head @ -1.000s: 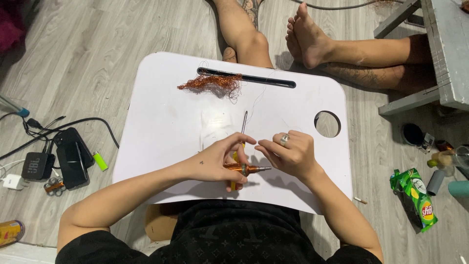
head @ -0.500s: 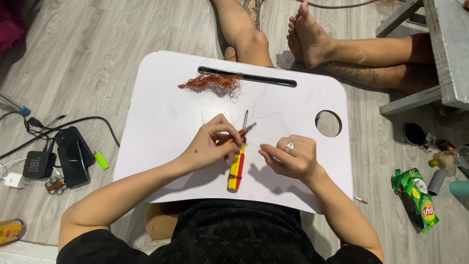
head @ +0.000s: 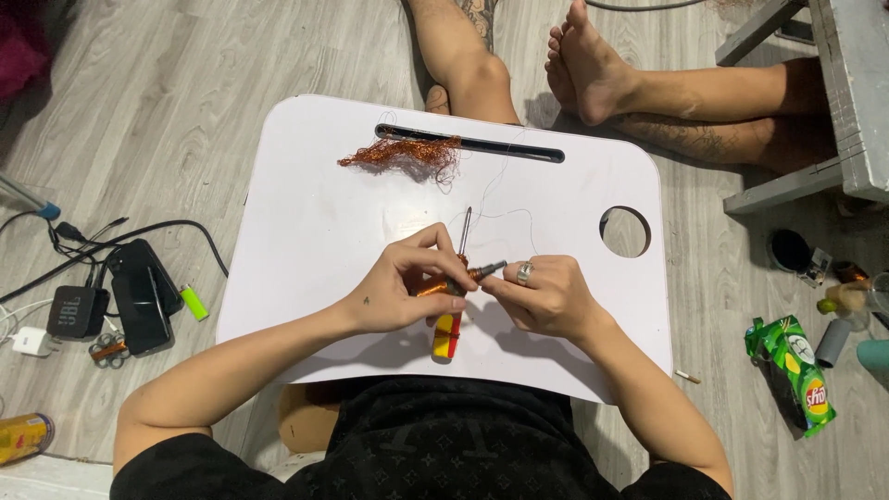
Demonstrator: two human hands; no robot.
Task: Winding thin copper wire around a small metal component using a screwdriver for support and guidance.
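Observation:
A white lap tray (head: 315, 231) lies across my lap. My left hand (head: 403, 292) pinches a small copper-wound piece (head: 466, 276) with a grey shaft end, just above the tray's near middle. My right hand (head: 546, 298), with a ring on one finger, meets it from the right and grips the shaft end. Under the hands lies a screwdriver (head: 446, 338) with a red and yellow handle, its metal shaft pointing away from me. A tangle of loose copper wire (head: 403, 153) rests near the tray's far edge, and a thin strand trails from it toward my hands.
Another person's bare legs and feet (head: 593, 74) rest beyond the tray. On the floor to the left lie a phone (head: 143, 292), a small speaker (head: 76, 310), a green lighter (head: 194, 302) and cables. A green snack bag (head: 796, 370) lies right, with a grey bench (head: 852, 93) behind it.
Half a second ago my hands were apart, the left one at the screwdriver's shaft. Now they have come together on the copper-wound piece above the screwdriver.

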